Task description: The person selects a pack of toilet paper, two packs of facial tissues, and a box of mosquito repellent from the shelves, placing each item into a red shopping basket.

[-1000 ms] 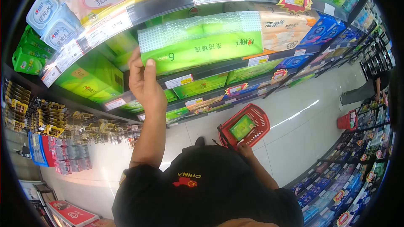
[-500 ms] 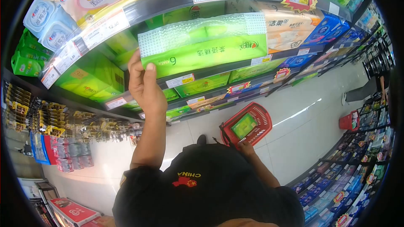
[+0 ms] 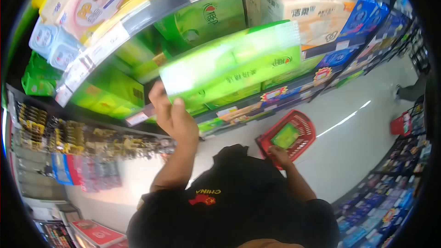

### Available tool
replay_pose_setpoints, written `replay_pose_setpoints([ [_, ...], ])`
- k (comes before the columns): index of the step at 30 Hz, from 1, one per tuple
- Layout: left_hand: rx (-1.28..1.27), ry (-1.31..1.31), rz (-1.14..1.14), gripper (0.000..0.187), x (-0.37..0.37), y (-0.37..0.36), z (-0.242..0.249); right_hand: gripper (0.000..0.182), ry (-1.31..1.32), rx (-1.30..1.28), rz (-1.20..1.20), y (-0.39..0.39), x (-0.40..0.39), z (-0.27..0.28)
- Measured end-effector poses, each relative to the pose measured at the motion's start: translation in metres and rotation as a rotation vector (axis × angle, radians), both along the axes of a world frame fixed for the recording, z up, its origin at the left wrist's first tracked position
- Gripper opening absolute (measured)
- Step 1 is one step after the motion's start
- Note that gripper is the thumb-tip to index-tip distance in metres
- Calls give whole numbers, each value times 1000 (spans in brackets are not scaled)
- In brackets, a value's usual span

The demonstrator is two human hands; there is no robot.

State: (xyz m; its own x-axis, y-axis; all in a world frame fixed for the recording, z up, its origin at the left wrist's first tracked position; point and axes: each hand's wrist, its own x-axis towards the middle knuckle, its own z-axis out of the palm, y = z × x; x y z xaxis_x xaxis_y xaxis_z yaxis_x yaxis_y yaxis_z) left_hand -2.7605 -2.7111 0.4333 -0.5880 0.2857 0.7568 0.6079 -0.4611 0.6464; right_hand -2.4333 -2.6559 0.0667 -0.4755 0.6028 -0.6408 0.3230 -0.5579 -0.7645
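My left hand (image 3: 173, 115) grips the left end of a long green tissue pack (image 3: 234, 64), thumb on the near side and fingers behind. The pack is tilted with its right end higher, in front of the shelf and off its surface. Low on the right, my right hand (image 3: 279, 155) is closed at the near side of a red shopping basket (image 3: 307, 134), apparently on its handle. Another green pack (image 3: 285, 136) lies inside the basket.
Behind the held pack, a shelf holds more green tissue packs (image 3: 204, 18), a peach-coloured pack (image 3: 314, 18) and blue packs (image 3: 363, 20). Pink-and-yellow packs (image 3: 98, 0) stand above left. Another red basket (image 3: 401, 124) and a person's leg (image 3: 413, 93) are at far right.
My left hand has drawn the tissue pack out from the shelf, and it now tilts more. The basket and right hand appear further right as the view shifts.
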Motion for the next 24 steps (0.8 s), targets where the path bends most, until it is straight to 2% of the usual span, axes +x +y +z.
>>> replay_pose_setpoints([
  [1, -44, 117, 2, 26, -3, -3, -5, 41, 42, 0, -27, 0, -5, -17],
  [2, -22, 103, 43, 23, 6, 0, -9, 41, 58, -53, 6, 3, -15, -31],
  [3, -126, 313, 63, 20, 5, -5, -9, 42, 51, -109, 40, 6, -20, -37],
  [4, -206, 514, 75, 17, 0, -9, -1, 42, -28, -11, 120, -3, -38, -26],
  [5, -217, 705, 117, 15, -11, 3, 8, 40, -114, 62, 36, -3, -68, 8],
  [6, -236, 779, 150, 15, -21, 6, 16, 38, -217, 113, -26, -18, -81, 35],
  [7, -220, 741, 131, 14, -30, 7, 14, 36, -212, 438, -56, -26, -89, -23],
  [9, -195, 687, 113, 13, -45, 7, 5, 38, -222, 369, -12, -21, -89, 32],
  [11, -185, 661, 94, 14, -47, -2, -5, 37, -81, 83, 82, -36, -66, 14],
  [12, -181, 682, 93, 15, -48, -3, -6, 36, -137, 240, 11, -37, -65, 14],
  [15, -164, 679, 76, 17, -51, -4, -5, 30, -203, 227, -14, -19, -53, -4],
  [16, -161, 649, 65, 17, -51, -3, -4, 35, -237, 223, -3, -20, -54, 5],
  [19, -120, 576, 69, 13, -50, 5, 11, 39, -283, 391, 43, -24, -61, -4],
  [22, -85, 515, 77, 12, -45, 9, 25, 49, -368, 379, 190, -37, -61, 19],
  [24, -74, 412, 31, 13, -39, 9, 25, 54, -287, 112, 257, -44, -62, 9],
])
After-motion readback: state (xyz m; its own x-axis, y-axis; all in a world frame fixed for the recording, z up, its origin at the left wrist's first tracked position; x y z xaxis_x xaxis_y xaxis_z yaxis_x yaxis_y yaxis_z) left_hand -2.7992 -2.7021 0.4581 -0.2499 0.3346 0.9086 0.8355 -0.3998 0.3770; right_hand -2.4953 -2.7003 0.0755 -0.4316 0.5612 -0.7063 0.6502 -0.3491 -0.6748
